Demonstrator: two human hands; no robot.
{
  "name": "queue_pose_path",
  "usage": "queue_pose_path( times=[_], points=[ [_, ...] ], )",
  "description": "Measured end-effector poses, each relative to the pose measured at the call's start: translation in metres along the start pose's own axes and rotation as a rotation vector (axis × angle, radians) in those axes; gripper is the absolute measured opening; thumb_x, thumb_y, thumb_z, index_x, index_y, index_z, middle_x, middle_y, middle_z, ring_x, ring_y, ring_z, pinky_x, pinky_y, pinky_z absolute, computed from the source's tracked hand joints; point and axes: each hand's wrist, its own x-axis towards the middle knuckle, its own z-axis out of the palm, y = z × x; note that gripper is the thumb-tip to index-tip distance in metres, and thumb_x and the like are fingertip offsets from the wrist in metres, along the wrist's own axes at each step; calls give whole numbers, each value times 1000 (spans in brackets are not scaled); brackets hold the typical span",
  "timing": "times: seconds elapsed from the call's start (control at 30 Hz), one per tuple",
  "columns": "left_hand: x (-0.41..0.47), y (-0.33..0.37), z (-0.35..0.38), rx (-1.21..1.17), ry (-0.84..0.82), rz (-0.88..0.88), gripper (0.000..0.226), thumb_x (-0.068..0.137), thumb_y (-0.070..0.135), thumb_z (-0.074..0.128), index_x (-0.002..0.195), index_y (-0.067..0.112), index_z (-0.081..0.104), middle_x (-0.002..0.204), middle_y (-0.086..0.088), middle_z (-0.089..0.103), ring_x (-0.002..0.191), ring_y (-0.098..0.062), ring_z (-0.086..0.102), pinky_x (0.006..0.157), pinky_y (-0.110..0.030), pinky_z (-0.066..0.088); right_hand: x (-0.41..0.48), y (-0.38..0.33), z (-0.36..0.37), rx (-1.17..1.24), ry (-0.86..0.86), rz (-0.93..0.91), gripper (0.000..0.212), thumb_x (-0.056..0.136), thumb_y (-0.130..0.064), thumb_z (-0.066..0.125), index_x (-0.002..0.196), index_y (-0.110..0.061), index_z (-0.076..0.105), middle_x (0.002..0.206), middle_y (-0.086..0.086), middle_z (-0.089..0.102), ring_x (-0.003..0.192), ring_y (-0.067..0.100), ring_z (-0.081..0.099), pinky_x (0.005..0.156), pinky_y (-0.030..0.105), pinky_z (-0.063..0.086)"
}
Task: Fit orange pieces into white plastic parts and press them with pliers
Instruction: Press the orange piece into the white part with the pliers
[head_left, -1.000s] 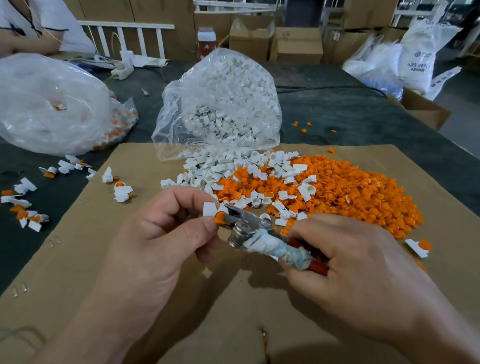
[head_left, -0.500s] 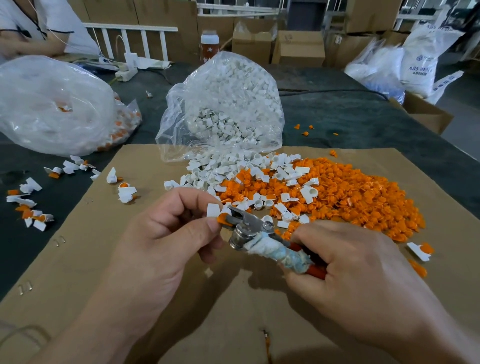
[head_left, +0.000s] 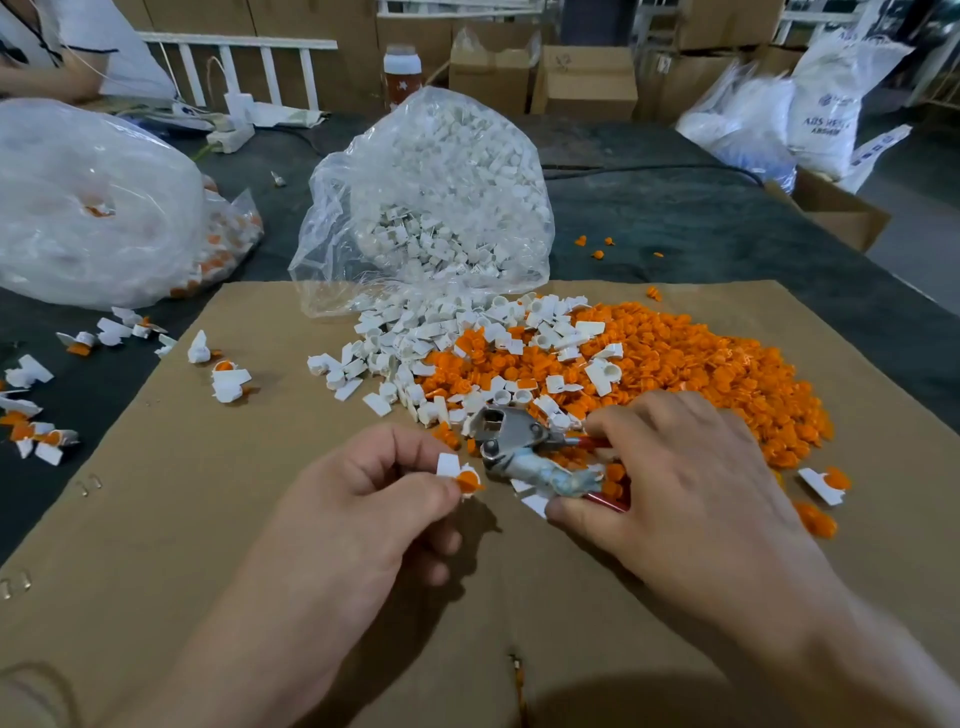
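My left hand (head_left: 363, 514) pinches a white plastic part with an orange piece (head_left: 460, 475) fitted in it, just left of the pliers. My right hand (head_left: 691, 488) grips the red handles of the metal pliers (head_left: 511, 434), whose jaws stand apart and hold nothing. Behind the pliers lies a heap of loose orange pieces (head_left: 701, 374) on the cardboard sheet (head_left: 208, 519). Loose white parts (head_left: 415, 338) spill onto the sheet from a clear bag (head_left: 431, 202).
Several assembled white-and-orange parts (head_left: 228, 379) lie at the left of the cardboard and on the dark table (head_left: 727, 223). A big clear bag (head_left: 88, 202) sits far left. Another person's arm shows at top left. Cardboard boxes (head_left: 582, 78) and white sacks (head_left: 826, 114) stand behind.
The pliers' jaws have come apart and off the part. My left hand has drawn the white-and-orange part down and left, away from the jaws. The right hand has shifted slightly right.
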Motion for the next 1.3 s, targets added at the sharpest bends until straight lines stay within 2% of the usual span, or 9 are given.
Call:
queue_pose_path(
  times=[0.23,0.37,0.47,0.6,0.73,1.0,1.17,1.23,1.3],
  points=[
    [-6,3,11,98,6,14,22,88,14,66,76,32,70,60,-5,69,49,-15,63,49,-20,49,-5,-13,-4,210,299,-229,35,87,-55,48,101,-26,60,98,-9,57,93,14,52,81,33,40],
    [-12,3,13,158,-27,175,5,82,35,72,85,39,70,64,2,70,57,-12,65,58,-27,49,-8,-24,0,242,259,-384,24,94,-35,46,95,-21,66,85,-6,60,78,15,57,68,32,46],
    [-12,3,9,127,-33,235,20,74,42,67,91,39,74,65,7,68,58,-9,62,58,-23,49,-10,-21,-3,308,231,-352,23,98,-31,45,101,-21,65,91,-7,60,81,12,56,69,32,49],
    [-10,6,12,-215,-156,50,19,66,25,87,79,20,75,64,-18,65,47,-23,58,45,-31,52,-12,-21,-3,365,254,-398,21,99,-30,44,104,-21,63,94,-8,57,83,10,53,69,29,49],
    [-11,8,11,-411,-289,-36,23,62,27,80,72,9,69,58,-21,58,37,-24,54,35,-24,45,-14,-20,-5,431,237,-411,23,101,-33,40,103,-23,60,95,-7,53,82,12,53,63,35,49],
    [-11,-5,2,29,-223,319,43,74,73,68,90,33,67,58,1,60,42,-13,55,40,-21,43,-19,-27,-7,857,-8,-213,26,93,-52,39,81,-33,51,74,-13,55,67,5,54,52,22,42],
    [-15,-13,5,458,-112,765,25,98,63,45,105,42,57,76,20,60,57,-3,58,45,-19,45,-14,-32,-12,1691,-612,249,23,80,-25,49,58,-21,54,48,-1,38,33,12,27,38,21,19],
    [-16,-9,4,451,-108,705,29,94,68,46,102,43,59,73,18,61,55,-2,58,45,-17,45,-15,-30,-13,1560,-594,214,26,84,-34,52,62,-22,56,47,-4,44,34,12,36,37,22,27],
    [-15,-2,3,217,-130,451,35,79,72,60,92,40,65,62,10,62,46,-6,57,42,-20,44,-18,-26,-11,1075,-255,-11,25,89,-54,47,82,-33,59,63,-10,57,52,5,53,46,26,42]
  ],
)
